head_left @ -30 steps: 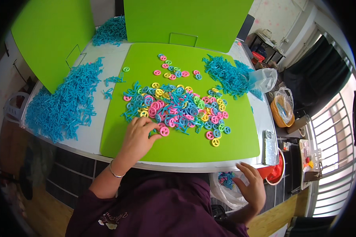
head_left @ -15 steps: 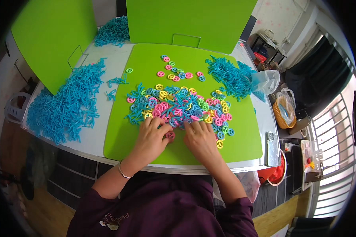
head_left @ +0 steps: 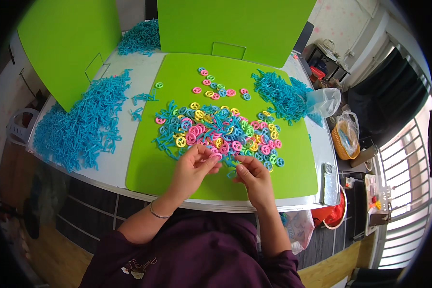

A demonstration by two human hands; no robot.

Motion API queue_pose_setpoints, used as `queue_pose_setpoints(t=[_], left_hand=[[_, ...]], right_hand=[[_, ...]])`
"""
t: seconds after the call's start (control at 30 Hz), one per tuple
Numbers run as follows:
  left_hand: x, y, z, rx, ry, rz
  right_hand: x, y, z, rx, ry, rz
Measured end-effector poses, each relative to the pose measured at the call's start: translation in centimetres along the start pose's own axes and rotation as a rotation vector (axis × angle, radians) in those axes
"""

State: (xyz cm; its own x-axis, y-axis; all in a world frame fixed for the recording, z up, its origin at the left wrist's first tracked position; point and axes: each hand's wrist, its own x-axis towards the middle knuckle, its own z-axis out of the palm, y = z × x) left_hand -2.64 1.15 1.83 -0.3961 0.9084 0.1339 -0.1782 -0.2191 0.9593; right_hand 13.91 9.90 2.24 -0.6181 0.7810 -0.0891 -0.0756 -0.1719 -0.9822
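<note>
The head view shows both hands now together at the near edge of the pile of coloured plastic rings [head_left: 223,134] on the table: the right hand [head_left: 255,178] has come up from below and pinches a small blue piece, and the left hand [head_left: 193,168] pinches a pink ring [head_left: 216,156].

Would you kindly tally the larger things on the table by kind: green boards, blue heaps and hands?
Flat green mat: 1
Upright green boards: 2
Blue heaps: 3
Hands, left hand and right hand: 2
Total: 8
</note>
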Motion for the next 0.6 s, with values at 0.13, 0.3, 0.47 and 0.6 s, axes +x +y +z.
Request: queue_pose_setpoints(t=[0.13,0.3,0.47,0.6], left_hand=[[-0.5,0.0,0.5,-0.213,0.051,-0.174],[-0.9,-0.3,1.2,-0.166,0.014,-0.150],[-1.2,-1.0,0.9,-0.273,0.058,-0.161],[-1.3,-1.1,0.7,-0.261,0.072,-0.218]], right_hand=[[-0.7,0.2,0.4,0.020,0.035,-0.054],[-1.5,1.4,1.9,0.122,0.018,-0.078],[-1.4,1.9,1.7,0.306,0.047,-0.020],[-1.8,2.8,1.7,0.499,0.008,0.051]])
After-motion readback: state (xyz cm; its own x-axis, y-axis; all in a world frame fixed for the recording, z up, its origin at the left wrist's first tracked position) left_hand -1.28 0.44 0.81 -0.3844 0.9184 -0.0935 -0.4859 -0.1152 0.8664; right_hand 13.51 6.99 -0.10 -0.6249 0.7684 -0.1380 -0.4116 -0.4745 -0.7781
